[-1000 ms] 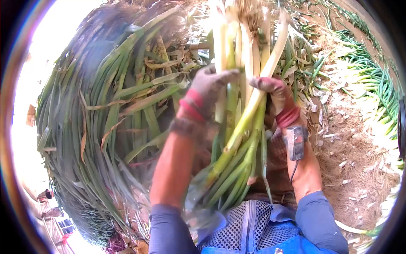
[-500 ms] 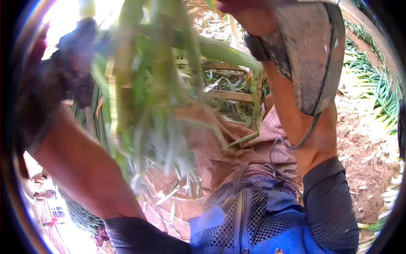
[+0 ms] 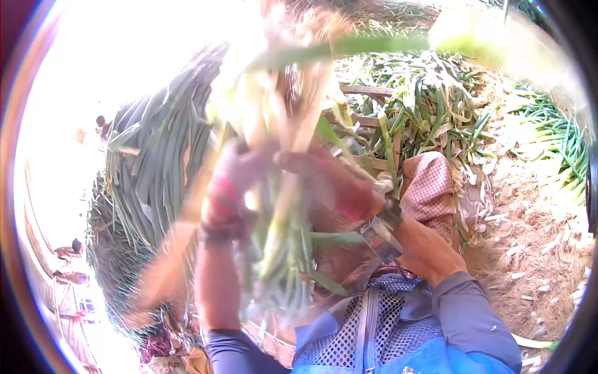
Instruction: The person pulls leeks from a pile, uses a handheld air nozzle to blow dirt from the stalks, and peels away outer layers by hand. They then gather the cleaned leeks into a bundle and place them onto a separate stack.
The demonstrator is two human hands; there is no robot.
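A bunch of green onions [image 3: 277,249] hangs in front of my chest, its cut green ends down and its pale ends up in the glare. My left hand [image 3: 240,177] is closed round the left side of the bunch, blurred by motion. On the other side my right hand [image 3: 330,177] is closed at the stalks, its fingers near those of the left. A flat metal tool [image 3: 381,240] lies against my right wrist. Single long leaves stick out sideways from the bunch.
At the left stands a big pile of long green leaves [image 3: 162,156]. Behind the hands are wooden slats [image 3: 367,90] with a heap of leaf trimmings [image 3: 430,106]. Rows of green onions [image 3: 554,131] lie at the far right, beside root scraps [image 3: 529,249].
Both hands have come down and together in front of the chest. The bunch has moved right and lower in view, and the pile at the left now shows more.
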